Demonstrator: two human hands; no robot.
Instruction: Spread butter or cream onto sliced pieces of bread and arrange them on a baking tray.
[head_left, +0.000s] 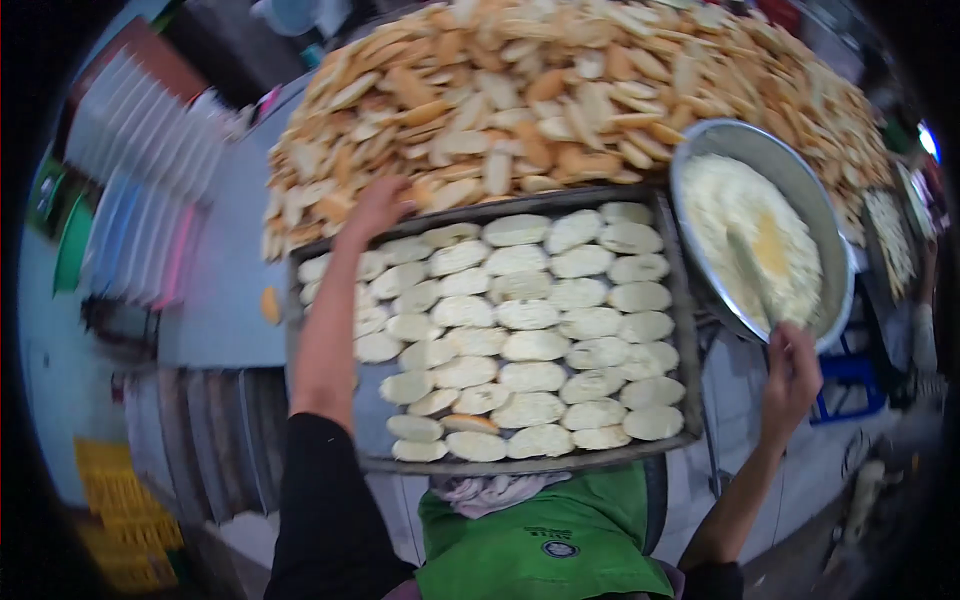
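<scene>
My left hand (381, 206) is at the near edge of a big heap of bread slices (495, 90), over the far rim of a dark metal baking tray (686, 360). Its fingers touch the slices, but blur hides whether one is gripped. Rows of oval slices coated with pale cream (532, 345) fill most of the tray. On the right, my right hand (795, 367) grips a spatula (750, 270), its blade in a metal bowl (806, 165). Inside the bowl is a thick pale cream spread (727, 180) with a yellow patch.
Stacked clear plastic trays or lids (142, 127) stand left of the grey table (232, 300), where a lone bread slice (271, 305) lies. Yellow crates (124, 480) are at lower left. A blue stool (851, 382) stands below the bowl. Part of another person shows at far right.
</scene>
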